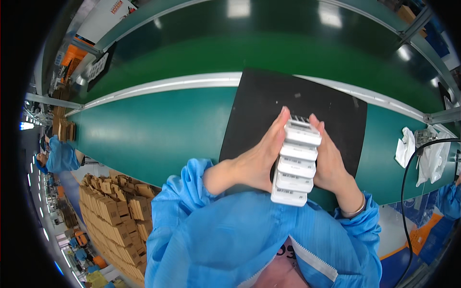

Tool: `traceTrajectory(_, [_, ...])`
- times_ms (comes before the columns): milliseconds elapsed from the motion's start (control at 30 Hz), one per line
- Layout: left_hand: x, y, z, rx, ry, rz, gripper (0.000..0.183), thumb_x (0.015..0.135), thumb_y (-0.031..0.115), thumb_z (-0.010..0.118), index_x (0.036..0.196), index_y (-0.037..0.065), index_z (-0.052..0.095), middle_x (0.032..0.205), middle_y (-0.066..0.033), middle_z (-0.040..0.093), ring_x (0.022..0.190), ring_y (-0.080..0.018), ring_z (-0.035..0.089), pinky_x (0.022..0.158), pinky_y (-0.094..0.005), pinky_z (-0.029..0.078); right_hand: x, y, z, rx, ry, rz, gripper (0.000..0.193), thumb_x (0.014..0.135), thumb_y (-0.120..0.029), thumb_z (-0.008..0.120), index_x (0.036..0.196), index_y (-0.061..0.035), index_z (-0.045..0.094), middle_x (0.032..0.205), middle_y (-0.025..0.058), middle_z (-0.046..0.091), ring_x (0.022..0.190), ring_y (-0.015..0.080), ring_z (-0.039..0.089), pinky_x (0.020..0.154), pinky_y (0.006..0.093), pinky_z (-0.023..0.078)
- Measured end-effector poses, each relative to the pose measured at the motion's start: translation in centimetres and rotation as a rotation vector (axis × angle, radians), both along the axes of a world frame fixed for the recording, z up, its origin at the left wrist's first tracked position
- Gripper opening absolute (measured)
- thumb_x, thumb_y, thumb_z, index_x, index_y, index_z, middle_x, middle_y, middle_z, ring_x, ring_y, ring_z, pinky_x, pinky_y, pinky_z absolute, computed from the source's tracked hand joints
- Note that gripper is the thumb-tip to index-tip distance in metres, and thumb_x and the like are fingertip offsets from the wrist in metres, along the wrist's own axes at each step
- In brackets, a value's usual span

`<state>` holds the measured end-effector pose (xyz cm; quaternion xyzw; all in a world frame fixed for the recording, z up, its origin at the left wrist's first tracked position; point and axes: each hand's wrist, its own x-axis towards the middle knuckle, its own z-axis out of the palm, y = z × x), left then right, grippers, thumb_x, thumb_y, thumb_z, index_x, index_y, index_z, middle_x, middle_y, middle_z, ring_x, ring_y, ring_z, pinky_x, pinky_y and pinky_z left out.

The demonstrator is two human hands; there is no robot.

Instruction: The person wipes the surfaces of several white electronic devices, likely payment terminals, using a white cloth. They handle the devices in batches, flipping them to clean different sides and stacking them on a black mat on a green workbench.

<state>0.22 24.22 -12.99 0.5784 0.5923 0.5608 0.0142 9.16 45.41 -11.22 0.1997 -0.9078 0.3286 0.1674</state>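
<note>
Between my two palms I hold a row of several small white boxes (296, 166), stacked face to face, with fine dark print on their edges. My left hand (261, 153) presses along their left side, its fingers straight and pointing away from me. Against the right side lies my right hand (330, 161), thumb and fingers pointing the same way. The row is above a black mat (259, 105) and reaches back toward my chest. What the boxes contain cannot be seen.
The mat lies on a green workbench (158, 129), in front of a green conveyor belt (192, 53) with a pale metal rail (163, 85). White plastic bags (430, 161) and a black cable (406, 201) are at right. Stacked brown cartons (113, 211) stand left. Another person (62, 156) is far left.
</note>
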Motion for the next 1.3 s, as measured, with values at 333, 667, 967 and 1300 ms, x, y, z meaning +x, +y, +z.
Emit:
traceTrajectory(333, [0.0,0.1,0.9,0.043,-0.085,0.036,0.153,0.06,0.033,0.1,0.164,0.015,-0.011,0.165,-0.0327,0.005,0.153,-0.0473,0.015,0.12,-0.0517,0.027,-0.3,-0.2,0.2,0.03,0.094,-0.082,0.116,0.063,-0.025,0.092,0.156,0.0026,0.029,0.145,0.0267,0.044,0.129,0.0433,0.052,0.115,0.052,0.04])
traceTrajectory(667, [-4.7,-3.5,3.0,-0.478,-0.463,-0.211,0.137,0.067,0.024,0.095,0.165,0.01,-0.001,0.169,-0.0197,0.013,0.156,-0.0314,0.015,0.125,-0.043,0.022,0.3,0.4,2.6,0.107,0.008,-0.174,0.11,0.055,-0.02,0.089,0.154,-0.0055,0.043,0.133,0.021,0.048,0.117,0.0389,0.053,0.096,0.0463,0.049])
traceTrajectory(967, [-4.4,-0.8,3.6,-0.143,-0.892,0.073,0.085,0.105,0.064,0.021,0.162,0.0,0.015,0.17,-0.0196,0.013,0.158,-0.0309,0.01,0.128,-0.0403,0.009,-1.2,0.7,3.1,0.091,-0.065,-0.088,0.125,0.056,-0.031,0.097,0.159,-0.0069,0.031,0.157,0.0261,0.029,0.143,0.047,0.034,0.112,0.0527,0.04])
traceTrajectory(1300, [-2.1,2.5,3.3,-0.146,-1.002,0.205,0.089,0.104,0.068,0.018,0.163,0.002,0.011,0.171,-0.0151,0.012,0.151,-0.0302,0.031,0.122,-0.0397,0.029,0.1,2.7,0.1,-0.045,-0.196,-0.078,0.138,0.059,-0.035,0.097,0.161,-0.0005,0.011,0.157,0.0341,0.023,0.143,0.0511,0.034,0.117,0.0623,0.03])
